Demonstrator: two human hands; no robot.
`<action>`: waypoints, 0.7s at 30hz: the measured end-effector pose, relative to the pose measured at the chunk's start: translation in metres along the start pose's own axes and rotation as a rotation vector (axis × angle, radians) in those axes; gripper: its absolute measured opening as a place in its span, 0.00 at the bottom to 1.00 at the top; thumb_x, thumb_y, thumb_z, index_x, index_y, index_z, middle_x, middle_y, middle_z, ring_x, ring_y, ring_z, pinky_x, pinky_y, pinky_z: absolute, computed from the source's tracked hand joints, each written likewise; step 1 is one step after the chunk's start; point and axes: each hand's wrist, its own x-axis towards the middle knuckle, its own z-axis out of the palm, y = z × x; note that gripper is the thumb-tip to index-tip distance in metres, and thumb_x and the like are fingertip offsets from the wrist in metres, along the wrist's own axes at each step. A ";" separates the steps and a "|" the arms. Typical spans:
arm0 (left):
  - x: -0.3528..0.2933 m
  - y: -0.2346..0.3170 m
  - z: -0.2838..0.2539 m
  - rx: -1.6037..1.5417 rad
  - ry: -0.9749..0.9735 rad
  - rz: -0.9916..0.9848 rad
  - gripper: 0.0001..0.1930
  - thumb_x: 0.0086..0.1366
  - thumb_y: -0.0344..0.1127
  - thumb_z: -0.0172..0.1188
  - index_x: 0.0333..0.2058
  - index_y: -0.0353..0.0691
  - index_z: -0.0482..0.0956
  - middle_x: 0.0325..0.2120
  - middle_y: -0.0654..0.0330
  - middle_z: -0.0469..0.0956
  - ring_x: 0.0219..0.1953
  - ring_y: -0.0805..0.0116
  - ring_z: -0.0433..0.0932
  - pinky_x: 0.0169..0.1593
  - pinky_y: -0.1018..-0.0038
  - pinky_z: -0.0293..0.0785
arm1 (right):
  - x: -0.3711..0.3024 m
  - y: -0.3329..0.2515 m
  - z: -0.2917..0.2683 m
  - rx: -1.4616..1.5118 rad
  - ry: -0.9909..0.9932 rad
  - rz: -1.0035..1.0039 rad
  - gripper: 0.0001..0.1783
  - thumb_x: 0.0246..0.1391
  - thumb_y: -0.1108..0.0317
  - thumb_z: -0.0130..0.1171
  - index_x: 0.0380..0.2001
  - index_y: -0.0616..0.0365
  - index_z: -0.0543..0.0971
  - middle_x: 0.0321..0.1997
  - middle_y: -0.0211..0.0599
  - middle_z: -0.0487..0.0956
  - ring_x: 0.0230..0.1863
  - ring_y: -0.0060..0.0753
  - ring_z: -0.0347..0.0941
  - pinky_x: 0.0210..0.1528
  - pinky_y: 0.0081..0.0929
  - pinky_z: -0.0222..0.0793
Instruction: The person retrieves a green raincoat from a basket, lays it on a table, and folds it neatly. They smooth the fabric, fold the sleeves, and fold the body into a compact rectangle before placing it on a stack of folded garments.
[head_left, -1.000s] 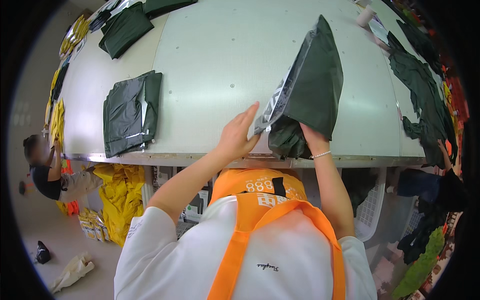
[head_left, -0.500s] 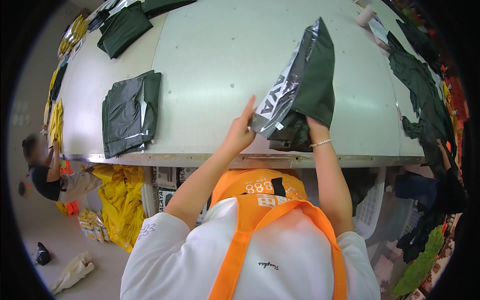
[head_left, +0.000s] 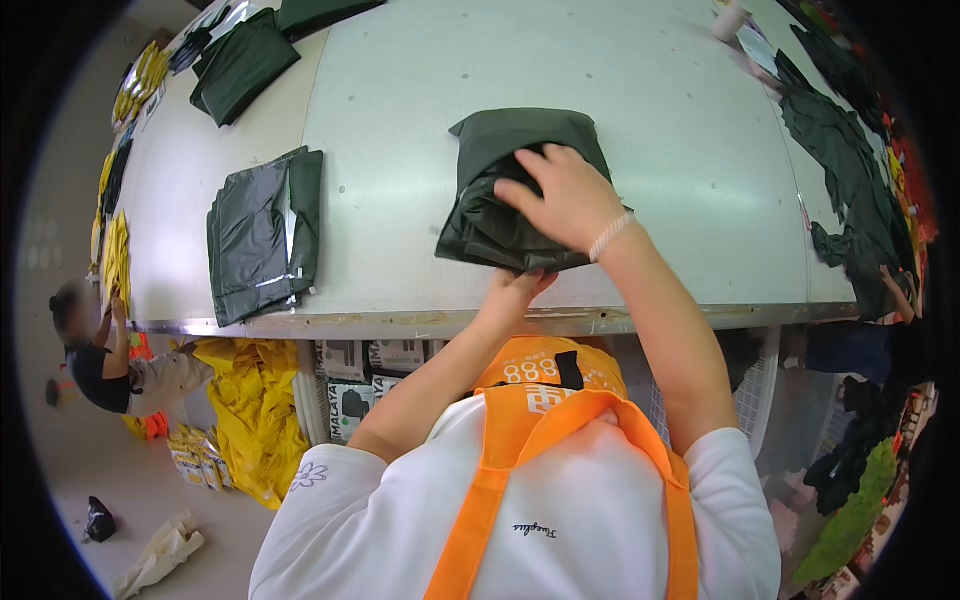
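Observation:
A dark green bag (head_left: pixel 528 127) lies on the table in front of me, with its flat, smooth side up. Darker folded fabric (head_left: pixel 478 222) bulges at its near part. My right hand (head_left: pixel 570 200) rests over that fabric, fingers spread and thumb out to the left. At the near edge of the bag my left hand (head_left: pixel 512 298) has its fingers closed on the rim, the fingertips partly hidden beneath it. A stack of dark green packages in clear film (head_left: pixel 262 240) lies to the left, apart from both hands.
More dark green folded pieces (head_left: pixel 245 65) lie at the far left. A white roll (head_left: pixel 731 22) and dark green cloth (head_left: pixel 850 170) are on the right. Yellow material (head_left: pixel 250 410) hangs below the table's front edge (head_left: pixel 400 324). Other people work at left (head_left: pixel 95 350) and right.
The bag, held upright with its printed clear side showing, has been turned over and laid down on the table. My right hand came out from under it and is now on top.

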 end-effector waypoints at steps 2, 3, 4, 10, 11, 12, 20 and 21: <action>0.003 0.009 -0.008 -0.104 -0.115 0.014 0.18 0.65 0.22 0.45 0.53 0.32 0.63 0.51 0.54 0.69 0.53 0.64 0.70 0.57 0.65 0.69 | -0.028 -0.013 -0.007 0.095 0.269 -0.450 0.14 0.47 0.62 0.61 0.35 0.60 0.77 0.38 0.43 0.76 0.43 0.43 0.71 0.44 0.36 0.68; 0.003 0.018 -0.007 -0.136 -0.155 0.042 0.16 0.64 0.23 0.44 0.51 0.31 0.66 0.49 0.54 0.71 0.51 0.64 0.71 0.57 0.65 0.69 | -0.047 -0.016 0.005 0.280 0.416 -0.527 0.08 0.47 0.65 0.61 0.26 0.58 0.77 0.29 0.38 0.76 0.32 0.41 0.71 0.36 0.35 0.67; 0.005 0.026 -0.016 -0.050 -0.207 0.020 0.14 0.62 0.25 0.46 0.47 0.32 0.70 0.44 0.55 0.74 0.48 0.65 0.74 0.54 0.67 0.71 | -0.071 -0.016 0.010 0.378 0.407 -0.438 0.06 0.47 0.67 0.61 0.21 0.56 0.77 0.23 0.36 0.76 0.25 0.41 0.70 0.33 0.32 0.68; 0.003 0.072 -0.001 1.239 -0.130 -0.097 0.18 0.59 0.46 0.60 0.32 0.33 0.79 0.26 0.53 0.79 0.35 0.64 0.80 0.39 0.69 0.74 | -0.112 0.040 0.121 1.245 0.154 0.496 0.11 0.58 0.67 0.54 0.35 0.65 0.75 0.35 0.36 0.79 0.34 0.28 0.74 0.39 0.23 0.68; -0.002 0.082 0.007 1.379 -0.191 -0.056 0.18 0.58 0.48 0.61 0.30 0.34 0.79 0.25 0.53 0.79 0.34 0.62 0.80 0.39 0.69 0.74 | -0.106 0.048 0.123 1.238 0.075 0.498 0.12 0.60 0.66 0.52 0.39 0.66 0.74 0.39 0.36 0.78 0.39 0.27 0.74 0.43 0.23 0.69; -0.010 0.094 0.017 1.524 -0.252 -0.015 0.19 0.56 0.49 0.62 0.29 0.35 0.80 0.23 0.52 0.79 0.32 0.61 0.80 0.39 0.69 0.74 | -0.104 0.051 0.124 1.236 -0.003 0.498 0.14 0.61 0.66 0.50 0.43 0.67 0.73 0.43 0.36 0.77 0.43 0.26 0.74 0.47 0.23 0.70; 0.061 0.148 0.047 1.923 -0.354 0.548 0.14 0.52 0.33 0.60 0.38 0.36 0.76 0.39 0.49 0.74 0.43 0.48 0.73 0.44 0.62 0.71 | -0.097 0.034 0.098 1.461 0.045 0.632 0.13 0.60 0.72 0.47 0.44 0.69 0.72 0.43 0.42 0.78 0.44 0.36 0.78 0.46 0.26 0.73; 0.071 0.146 0.048 1.990 -0.366 0.497 0.12 0.52 0.31 0.58 0.37 0.36 0.76 0.38 0.49 0.74 0.42 0.47 0.73 0.44 0.61 0.71 | -0.096 0.032 0.095 1.442 0.041 0.633 0.13 0.60 0.73 0.47 0.44 0.70 0.72 0.43 0.43 0.78 0.44 0.37 0.78 0.46 0.26 0.73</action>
